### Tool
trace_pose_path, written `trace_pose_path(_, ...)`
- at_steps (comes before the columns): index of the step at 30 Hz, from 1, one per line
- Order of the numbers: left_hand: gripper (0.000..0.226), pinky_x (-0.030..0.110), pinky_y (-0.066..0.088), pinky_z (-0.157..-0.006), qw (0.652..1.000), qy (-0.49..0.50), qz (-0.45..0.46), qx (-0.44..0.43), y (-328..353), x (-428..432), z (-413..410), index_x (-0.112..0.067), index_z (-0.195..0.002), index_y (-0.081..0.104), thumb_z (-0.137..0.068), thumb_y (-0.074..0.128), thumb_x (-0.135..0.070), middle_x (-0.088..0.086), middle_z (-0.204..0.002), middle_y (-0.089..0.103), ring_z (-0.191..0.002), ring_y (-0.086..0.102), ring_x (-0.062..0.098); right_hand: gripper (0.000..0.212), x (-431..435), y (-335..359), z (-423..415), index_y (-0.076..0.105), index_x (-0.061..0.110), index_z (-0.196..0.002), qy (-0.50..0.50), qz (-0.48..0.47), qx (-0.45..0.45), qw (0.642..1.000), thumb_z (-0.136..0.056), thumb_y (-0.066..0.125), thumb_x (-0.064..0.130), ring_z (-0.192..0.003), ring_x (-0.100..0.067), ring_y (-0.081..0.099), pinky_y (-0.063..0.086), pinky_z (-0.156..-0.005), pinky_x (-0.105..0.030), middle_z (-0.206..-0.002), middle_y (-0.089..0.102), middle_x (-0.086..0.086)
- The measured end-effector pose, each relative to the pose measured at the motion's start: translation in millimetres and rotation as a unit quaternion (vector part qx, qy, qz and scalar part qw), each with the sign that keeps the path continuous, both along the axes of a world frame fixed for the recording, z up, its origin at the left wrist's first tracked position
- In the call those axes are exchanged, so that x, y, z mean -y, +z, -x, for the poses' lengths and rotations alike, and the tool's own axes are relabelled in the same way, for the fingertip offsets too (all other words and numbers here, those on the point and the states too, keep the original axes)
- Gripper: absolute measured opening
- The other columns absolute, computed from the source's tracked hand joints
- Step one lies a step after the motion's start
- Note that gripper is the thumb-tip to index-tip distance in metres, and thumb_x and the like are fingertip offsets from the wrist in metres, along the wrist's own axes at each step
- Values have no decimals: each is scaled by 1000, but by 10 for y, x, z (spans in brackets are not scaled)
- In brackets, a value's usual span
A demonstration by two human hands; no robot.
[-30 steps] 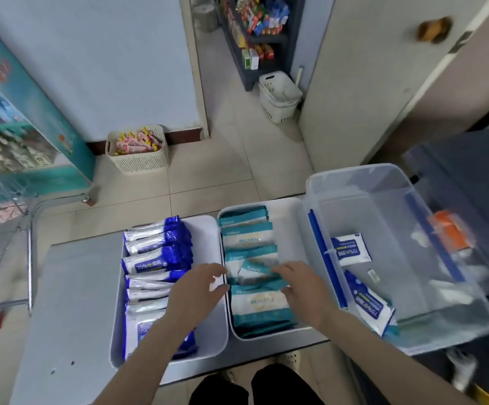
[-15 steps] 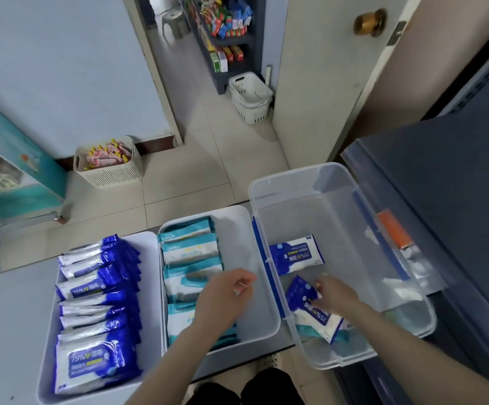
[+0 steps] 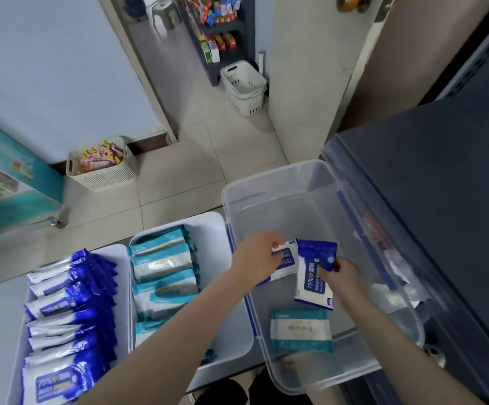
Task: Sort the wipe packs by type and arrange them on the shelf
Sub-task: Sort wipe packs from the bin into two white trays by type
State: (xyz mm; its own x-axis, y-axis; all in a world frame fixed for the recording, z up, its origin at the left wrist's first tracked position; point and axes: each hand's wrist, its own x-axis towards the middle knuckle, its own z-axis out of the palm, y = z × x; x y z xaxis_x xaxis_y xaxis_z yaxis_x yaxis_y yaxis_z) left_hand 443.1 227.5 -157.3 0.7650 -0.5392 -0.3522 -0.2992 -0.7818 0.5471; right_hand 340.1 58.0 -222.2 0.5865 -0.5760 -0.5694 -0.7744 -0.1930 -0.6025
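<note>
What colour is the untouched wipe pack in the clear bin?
The untouched pack is teal and white, best seen in the head view.

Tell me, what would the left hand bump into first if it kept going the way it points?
The flat pack in the bin; the left hand seems to touch it, though depth is unclear.

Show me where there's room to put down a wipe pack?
The clear bin is bare at its far end, beyond the left hand and right hand. The middle tray has a bare strip right of its teal packs. The blue packs crowd the left tray.
</note>
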Motion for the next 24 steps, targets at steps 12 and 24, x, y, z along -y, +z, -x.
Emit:
trace_pose_path(12,40,38,48,-83,970,-79,-228,9,-945,448,-254,-9,-117,55,-81,70,-17,10,-116,59,-109,56,29,15,168,0,223,58,12,-86,-57,-59,45,996,-81,72,15,-72,-21,68,56,-66,-39,-83,68,-6)
trace_pose_path(24,25,35,49,-77,991,-14,-89,-99,-380,412,-418,-16,-111,57,-99,43,-33,8,-102,66,-91,63,25,23,211,353,-77,67,29,-97,261,101,18,960,-82,61,12,-90,-13,63,47,-71,-25,-97,68,12)
